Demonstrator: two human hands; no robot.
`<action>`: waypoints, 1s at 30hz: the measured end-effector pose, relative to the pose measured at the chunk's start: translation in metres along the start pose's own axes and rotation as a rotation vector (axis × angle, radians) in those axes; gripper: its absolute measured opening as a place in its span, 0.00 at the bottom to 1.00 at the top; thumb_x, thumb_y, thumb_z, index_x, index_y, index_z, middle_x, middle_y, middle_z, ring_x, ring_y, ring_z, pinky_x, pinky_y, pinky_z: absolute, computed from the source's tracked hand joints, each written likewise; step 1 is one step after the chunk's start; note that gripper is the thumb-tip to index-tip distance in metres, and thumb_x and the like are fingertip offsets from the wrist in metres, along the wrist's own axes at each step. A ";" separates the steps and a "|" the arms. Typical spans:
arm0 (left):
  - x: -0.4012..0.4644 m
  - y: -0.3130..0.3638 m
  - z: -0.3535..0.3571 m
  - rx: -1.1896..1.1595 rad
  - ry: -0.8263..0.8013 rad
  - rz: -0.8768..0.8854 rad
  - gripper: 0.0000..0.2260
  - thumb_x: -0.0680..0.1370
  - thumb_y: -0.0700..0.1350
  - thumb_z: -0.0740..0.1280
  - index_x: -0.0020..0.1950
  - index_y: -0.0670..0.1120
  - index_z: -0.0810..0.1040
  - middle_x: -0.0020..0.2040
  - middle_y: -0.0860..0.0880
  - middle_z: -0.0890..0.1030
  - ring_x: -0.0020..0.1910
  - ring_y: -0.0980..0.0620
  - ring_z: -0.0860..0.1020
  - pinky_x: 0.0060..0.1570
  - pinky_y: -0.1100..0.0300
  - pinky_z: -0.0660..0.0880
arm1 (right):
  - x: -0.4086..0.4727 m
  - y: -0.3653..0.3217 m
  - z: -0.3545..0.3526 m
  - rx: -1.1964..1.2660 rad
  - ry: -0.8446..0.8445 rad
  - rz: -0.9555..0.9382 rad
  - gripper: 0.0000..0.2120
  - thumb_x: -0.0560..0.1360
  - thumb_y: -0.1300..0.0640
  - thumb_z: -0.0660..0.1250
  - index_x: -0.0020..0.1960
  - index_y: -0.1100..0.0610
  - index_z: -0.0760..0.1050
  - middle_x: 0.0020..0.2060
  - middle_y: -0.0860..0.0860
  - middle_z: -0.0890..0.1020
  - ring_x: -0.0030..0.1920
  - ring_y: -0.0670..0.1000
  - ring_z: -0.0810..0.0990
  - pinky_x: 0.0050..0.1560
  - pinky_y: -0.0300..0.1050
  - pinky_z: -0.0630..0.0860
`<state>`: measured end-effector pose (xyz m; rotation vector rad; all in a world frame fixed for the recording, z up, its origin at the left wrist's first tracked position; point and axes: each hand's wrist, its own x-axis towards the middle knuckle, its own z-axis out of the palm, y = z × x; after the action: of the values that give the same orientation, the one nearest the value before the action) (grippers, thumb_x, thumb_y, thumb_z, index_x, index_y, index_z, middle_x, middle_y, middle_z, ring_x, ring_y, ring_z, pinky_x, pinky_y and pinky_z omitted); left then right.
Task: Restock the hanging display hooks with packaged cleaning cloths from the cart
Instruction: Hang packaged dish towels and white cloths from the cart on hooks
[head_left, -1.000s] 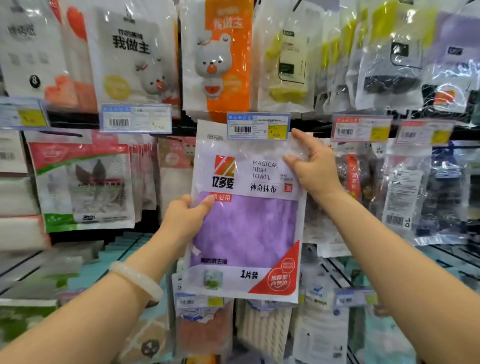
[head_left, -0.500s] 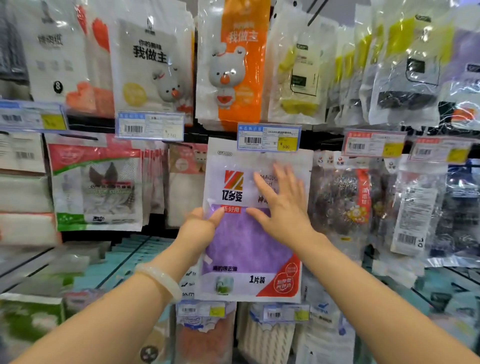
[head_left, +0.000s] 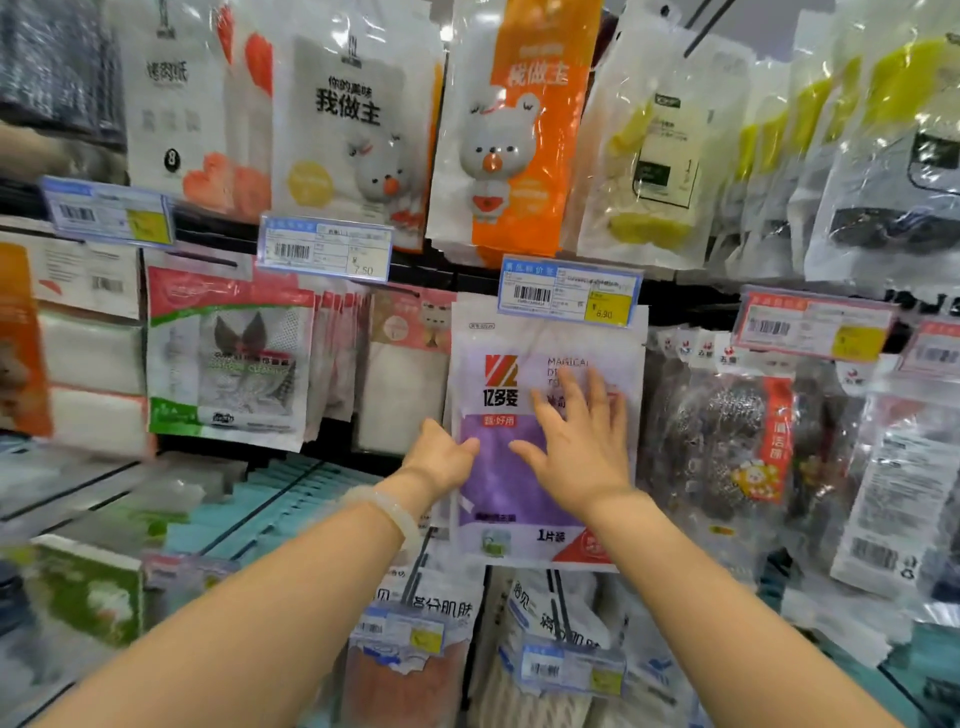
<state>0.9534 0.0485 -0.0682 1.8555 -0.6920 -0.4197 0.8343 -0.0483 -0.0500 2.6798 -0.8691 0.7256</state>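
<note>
Nearest the camera, two bare forearms reaching up toward a hanging display, a pale bangle (head_left: 387, 512) on the left wrist. Left hand (head_left: 440, 457) gripping the left edge of the purple dish towel pack (head_left: 524, 478), thumb across its front, the other fingers hidden behind it. Right hand (head_left: 576, 441) laid flat on the front of the same pack, fingers straight and spread, holding nothing. Pack hanging upright, its top tucked behind a blue price tag (head_left: 569, 292) marked 8.90. Below the pack, more price-tagged packets on a lower row, blurred. Left of the pack, a white and pink cloth packet (head_left: 402, 379), then a green-edged scrubber packet (head_left: 228, 358). Right of the pack, steel scourer bags (head_left: 727, 431) under a red price tag (head_left: 813, 326). Above the pack, farther back, an orange bear-print packet (head_left: 519, 135) and a white bear-print packet (head_left: 353, 135), with yellow sponge bags (head_left: 649, 166) to the upper right.
</note>
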 end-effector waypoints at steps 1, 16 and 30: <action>-0.001 -0.002 -0.001 0.062 0.076 -0.012 0.24 0.79 0.46 0.64 0.70 0.37 0.61 0.66 0.37 0.72 0.64 0.39 0.73 0.63 0.52 0.70 | -0.002 0.000 0.002 -0.006 -0.028 0.002 0.31 0.76 0.37 0.57 0.74 0.49 0.56 0.77 0.54 0.46 0.75 0.60 0.35 0.71 0.62 0.35; -0.112 -0.135 -0.138 1.076 0.366 -0.200 0.42 0.78 0.56 0.62 0.77 0.47 0.34 0.77 0.45 0.33 0.75 0.44 0.32 0.73 0.45 0.37 | -0.043 -0.219 0.075 0.205 -0.279 -0.629 0.37 0.77 0.45 0.61 0.77 0.49 0.42 0.77 0.53 0.39 0.76 0.57 0.36 0.74 0.57 0.40; -0.253 -0.351 -0.371 0.865 0.498 -0.879 0.41 0.76 0.54 0.65 0.78 0.47 0.40 0.78 0.42 0.38 0.76 0.41 0.36 0.73 0.42 0.42 | -0.139 -0.545 0.127 0.280 -0.531 -1.184 0.35 0.78 0.51 0.61 0.77 0.51 0.43 0.77 0.55 0.39 0.75 0.59 0.36 0.73 0.60 0.39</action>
<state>1.0666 0.5725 -0.2626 2.9058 0.4154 -0.1735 1.1131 0.4083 -0.2662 2.9490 0.8377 -0.1710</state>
